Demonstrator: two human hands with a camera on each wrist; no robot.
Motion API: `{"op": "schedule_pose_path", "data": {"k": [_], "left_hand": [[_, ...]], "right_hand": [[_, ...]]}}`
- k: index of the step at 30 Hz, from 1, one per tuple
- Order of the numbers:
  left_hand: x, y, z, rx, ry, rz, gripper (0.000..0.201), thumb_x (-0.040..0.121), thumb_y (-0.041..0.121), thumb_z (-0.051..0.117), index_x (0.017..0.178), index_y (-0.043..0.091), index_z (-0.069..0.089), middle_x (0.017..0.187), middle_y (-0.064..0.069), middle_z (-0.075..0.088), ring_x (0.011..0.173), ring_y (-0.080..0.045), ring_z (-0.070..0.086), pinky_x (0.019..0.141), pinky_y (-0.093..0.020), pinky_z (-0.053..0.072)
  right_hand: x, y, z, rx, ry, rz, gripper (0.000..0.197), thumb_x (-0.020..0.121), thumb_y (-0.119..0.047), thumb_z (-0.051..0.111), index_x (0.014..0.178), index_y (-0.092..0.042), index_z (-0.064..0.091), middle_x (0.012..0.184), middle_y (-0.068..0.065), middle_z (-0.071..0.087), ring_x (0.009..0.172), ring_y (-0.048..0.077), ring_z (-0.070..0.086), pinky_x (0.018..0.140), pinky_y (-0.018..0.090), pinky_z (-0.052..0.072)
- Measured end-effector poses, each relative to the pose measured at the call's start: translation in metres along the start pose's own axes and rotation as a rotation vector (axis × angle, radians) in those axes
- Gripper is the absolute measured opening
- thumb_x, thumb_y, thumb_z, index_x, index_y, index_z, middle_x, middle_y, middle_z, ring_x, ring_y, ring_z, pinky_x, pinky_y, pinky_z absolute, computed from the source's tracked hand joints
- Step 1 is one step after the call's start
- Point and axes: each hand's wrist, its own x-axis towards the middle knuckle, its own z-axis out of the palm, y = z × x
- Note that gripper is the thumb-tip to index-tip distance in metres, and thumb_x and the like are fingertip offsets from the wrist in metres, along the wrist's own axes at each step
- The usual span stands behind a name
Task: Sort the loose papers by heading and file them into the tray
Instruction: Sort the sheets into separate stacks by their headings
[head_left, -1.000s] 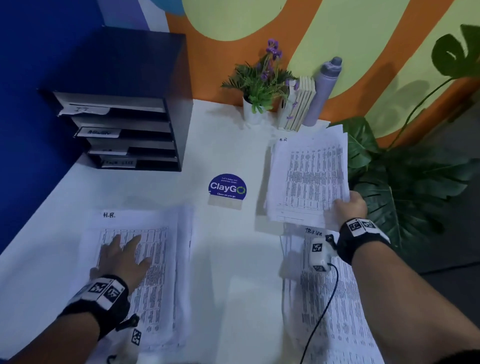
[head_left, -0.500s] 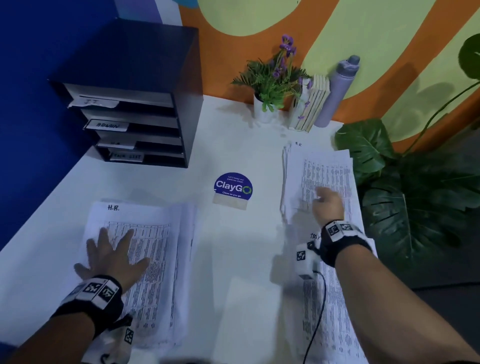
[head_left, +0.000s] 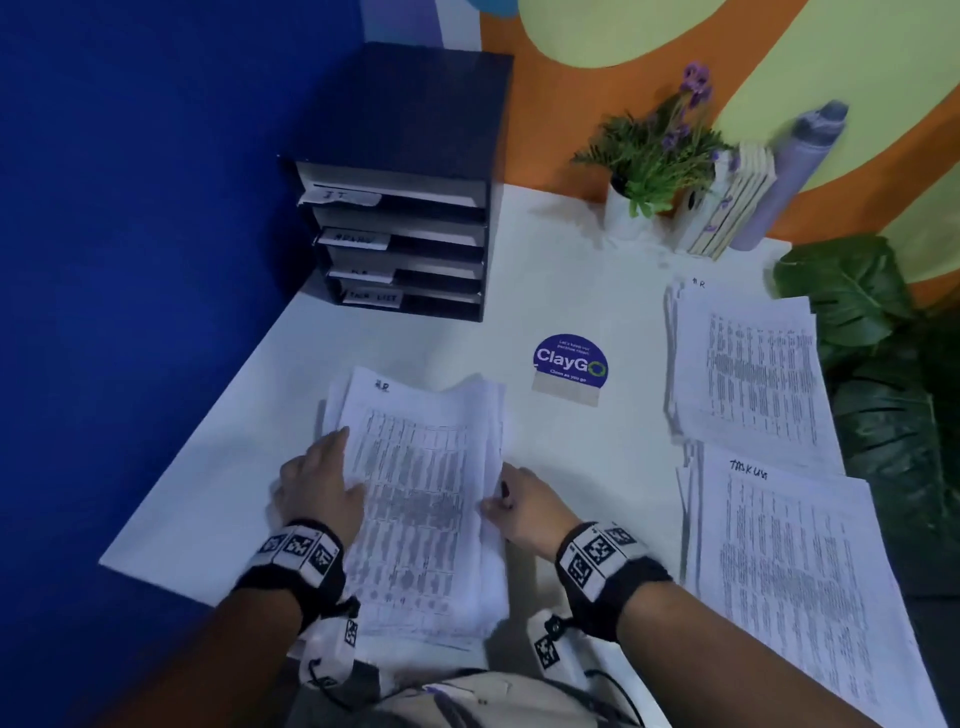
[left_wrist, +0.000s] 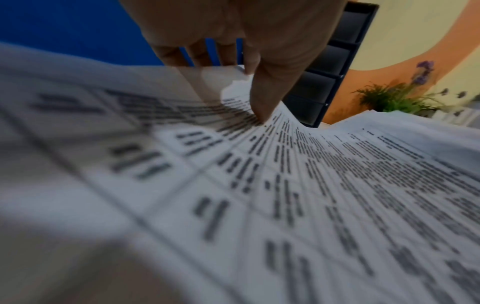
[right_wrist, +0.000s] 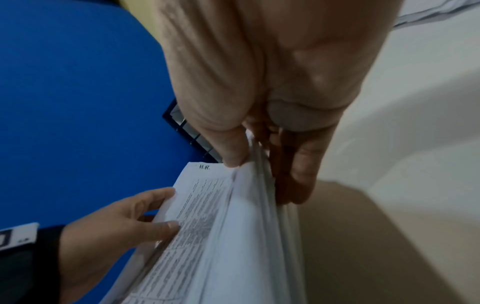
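H.R. stack (head_left: 415, 499) long axis pointing away toward tray (head_left: 405, 244), both hands' fingers (right_wrist: 233, 152) pinching its side edges

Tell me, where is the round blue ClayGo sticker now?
In the head view the ClayGo sticker lies on the white table, mid-table, between the H.R. paper stack held by both hands and the paper stack on the right.

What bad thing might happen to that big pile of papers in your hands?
The H.R. pile looks thick and uneven, gripped only at its side edges by the left hand and right hand. Middle sheets might slip out. It may also be too thick for a tray slot.
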Motion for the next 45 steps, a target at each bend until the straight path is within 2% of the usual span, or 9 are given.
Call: {"op": "schedule_pose_path", "data": {"k": [8,11,17,25,29,32,35,39,45], "left_hand": [[0.006,-0.017,-0.005,-0.211,-0.151,0.03,0.081,0.093,0.001,0.048,0.153,0.034,0.005,0.154,-0.004,0.033,0.13,-0.027,0.046,0.103,-0.038,0.044],[0.008,-0.019,-0.006,-0.323,-0.264,0.112,0.088,0.093,-0.004,0.046,0.151,0.043,0.001,0.159,0.002,0.022,0.111,-0.025,0.059,0.076,-0.023,0.052],[0.016,-0.024,-0.005,-0.468,-0.072,0.118,0.065,0.098,0.019,0.05,0.153,0.025,0.017,0.156,-0.003,0.029,0.138,-0.025,0.038,0.109,-0.035,0.034],[0.019,-0.046,-0.011,0.013,-0.203,0.016,0.073,0.084,0.058,0.06,0.143,0.022,0.039,0.147,-0.005,0.03,0.133,-0.028,0.031,0.107,-0.042,0.037],[0.014,-0.042,-0.002,-0.067,-0.167,0.118,0.038,0.091,0.043,0.055,0.116,0.017,0.063,0.135,-0.01,0.045,0.122,-0.031,0.046,0.103,-0.039,0.042],[0.007,-0.031,-0.005,-0.3,-0.204,0.131,0.032,0.101,0.028,0.042,0.097,0.004,0.063,0.109,-0.014,0.057,0.102,-0.03,0.055,0.09,-0.032,0.043],[0.001,-0.026,-0.009,-0.582,-0.353,0.035,0.032,0.103,0.034,0.034,0.104,0.011,0.057,0.101,-0.008,0.062,0.097,-0.024,0.057,0.084,-0.028,0.042],[-0.004,-0.019,-0.014,-0.811,-0.382,-0.027,0.048,0.102,0.041,0.037,0.145,0.019,0.04,0.143,0.004,0.042,0.135,-0.02,0.039,0.114,-0.034,0.026],[0.007,-0.007,-0.012,-0.672,-0.344,0.067,0.038,0.087,0.017,0.069,0.122,0.027,0.057,0.114,0.008,0.066,0.105,-0.016,0.063,0.097,-0.039,0.05]], "right_hand": [[0.017,-0.033,0.022,0.058,0.085,0.061,0.021,0.092,-0.024,0.057,0.084,-0.014,0.041,0.082,0.0,0.048,0.074,0.019,0.049,0.061,0.029,0.037],[0.016,-0.037,0.029,0.239,0.104,0.097,0.03,0.09,-0.042,0.059,0.099,-0.014,0.052,0.096,0.004,0.064,0.085,0.019,0.062,0.071,0.029,0.05],[0.014,-0.022,0.022,0.315,0.349,0.233,0.036,0.091,-0.016,0.061,0.066,-0.024,0.036,0.063,-0.005,0.043,0.058,0.01,0.042,0.053,0.024,0.035],[0.002,0.01,0.024,0.525,0.459,0.343,0.024,0.09,-0.003,0.061,0.071,-0.018,0.059,0.067,0.001,0.06,0.064,0.019,0.056,0.059,0.024,0.045],[-0.006,0.016,0.034,0.753,0.482,0.397,0.017,0.088,0.003,0.063,0.081,-0.012,0.064,0.077,0.005,0.067,0.074,0.025,0.063,0.07,0.032,0.05],[-0.011,0.01,0.035,0.908,0.512,0.386,0.018,0.089,0.009,0.06,0.087,-0.008,0.065,0.074,0.003,0.068,0.064,0.015,0.063,0.056,0.022,0.05],[-0.016,0.003,0.031,0.961,0.548,0.346,0.021,0.089,0.01,0.058,0.09,-0.01,0.066,0.078,0.004,0.069,0.065,0.015,0.063,0.055,0.022,0.05],[-0.015,0.009,0.021,0.907,0.587,0.334,0.019,0.09,0.005,0.059,0.09,-0.012,0.066,0.089,0.01,0.071,0.077,0.023,0.065,0.07,0.031,0.053],[-0.014,0.015,0.003,0.822,0.665,0.296,0.026,0.092,-0.025,0.066,0.082,-0.002,0.061,0.078,0.017,0.063,0.073,0.029,0.059,0.078,0.031,0.043]]}}
